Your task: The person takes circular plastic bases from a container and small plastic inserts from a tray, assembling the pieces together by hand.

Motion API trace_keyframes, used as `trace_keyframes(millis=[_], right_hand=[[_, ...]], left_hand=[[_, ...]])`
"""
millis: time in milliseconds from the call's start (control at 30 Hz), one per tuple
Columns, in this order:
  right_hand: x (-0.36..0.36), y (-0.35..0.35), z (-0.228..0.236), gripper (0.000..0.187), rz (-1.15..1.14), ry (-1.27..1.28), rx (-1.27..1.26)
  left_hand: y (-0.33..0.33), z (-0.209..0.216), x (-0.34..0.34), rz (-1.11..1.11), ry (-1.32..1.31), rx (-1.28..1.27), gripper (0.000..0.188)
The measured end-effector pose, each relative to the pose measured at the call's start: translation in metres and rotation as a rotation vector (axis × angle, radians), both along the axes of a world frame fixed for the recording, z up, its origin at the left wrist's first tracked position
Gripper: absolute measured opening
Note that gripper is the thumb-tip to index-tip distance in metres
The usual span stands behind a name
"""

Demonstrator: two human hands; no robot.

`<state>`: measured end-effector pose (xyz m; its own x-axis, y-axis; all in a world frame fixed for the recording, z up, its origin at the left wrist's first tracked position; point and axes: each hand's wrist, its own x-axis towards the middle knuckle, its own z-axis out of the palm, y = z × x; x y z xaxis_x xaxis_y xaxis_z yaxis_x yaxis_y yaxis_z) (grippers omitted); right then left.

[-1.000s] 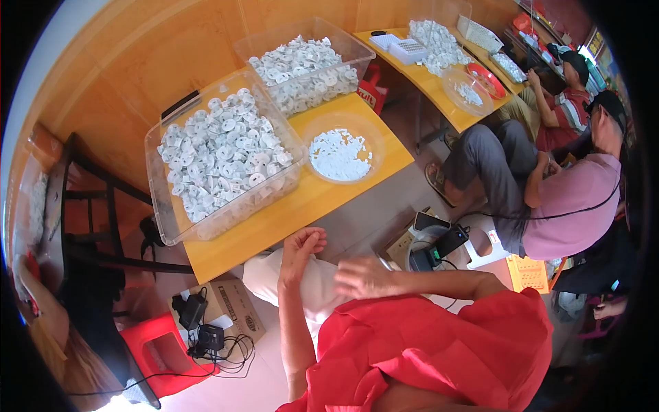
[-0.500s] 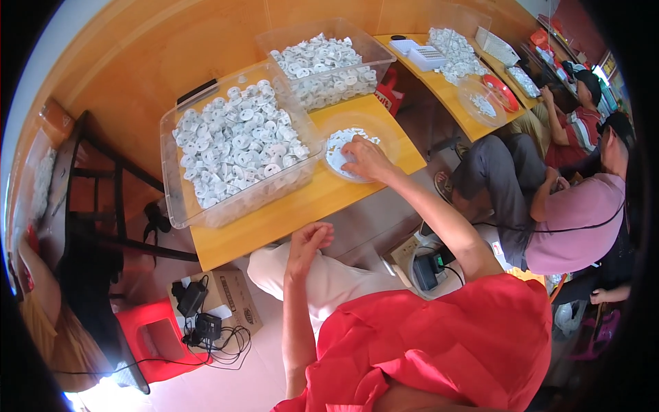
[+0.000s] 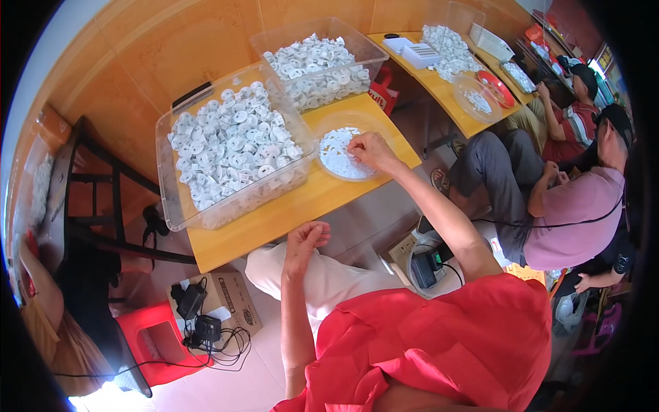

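A shallow round clear dish (image 3: 318,133) of small flat white pieces (image 3: 340,156) stands on the wooden table (image 3: 240,237). Over its right side is my right hand (image 3: 371,151), thumb and fingers pinched together close above the pieces; whatever lies between the fingertips is too small to make out. My left hand (image 3: 306,246) hovers above my lap, just off the table's front edge, with its fingers curled in and the thumb against them. What it may hold is hidden. Left of the dish, a big clear plastic bin (image 3: 237,196) is heaped with round white plastic parts (image 3: 233,141).
Behind stands a second clear bin (image 3: 329,93) of similar parts. A neighbouring table (image 3: 439,89) carries white trays, another heap and a red ring-shaped dish (image 3: 495,89). People sit on the right. On the floor at left are a red stool (image 3: 147,371), a carton (image 3: 237,302) and black power adapters (image 3: 204,329).
My right hand has gone from fingers spread down among the pieces to a pinch, slightly raised and toward the dish's right. My left hand stays almost still. The whole view has shifted slightly.
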<state>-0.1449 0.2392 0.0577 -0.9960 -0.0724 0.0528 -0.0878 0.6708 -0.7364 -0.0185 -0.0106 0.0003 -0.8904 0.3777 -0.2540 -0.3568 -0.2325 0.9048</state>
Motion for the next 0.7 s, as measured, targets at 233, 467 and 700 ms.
trace_keyframes(millis=[233, 467, 700], right_hand=[[-0.001, 0.004, 0.003, 0.012, 0.012, 0.105, 0.135], [-0.004, 0.008, 0.003, 0.017, 0.007, 0.103, 0.084], [0.000, 0.006, 0.010, 0.011, 0.007, 0.084, 0.023]], left_hand=[[0.000, 0.001, 0.000, 0.000, -0.008, -0.010, 0.019], [0.001, 0.001, -0.001, 0.000, -0.007, -0.012, 0.019], [-0.002, 0.000, 0.001, 0.010, 0.020, -0.029, 0.020]])
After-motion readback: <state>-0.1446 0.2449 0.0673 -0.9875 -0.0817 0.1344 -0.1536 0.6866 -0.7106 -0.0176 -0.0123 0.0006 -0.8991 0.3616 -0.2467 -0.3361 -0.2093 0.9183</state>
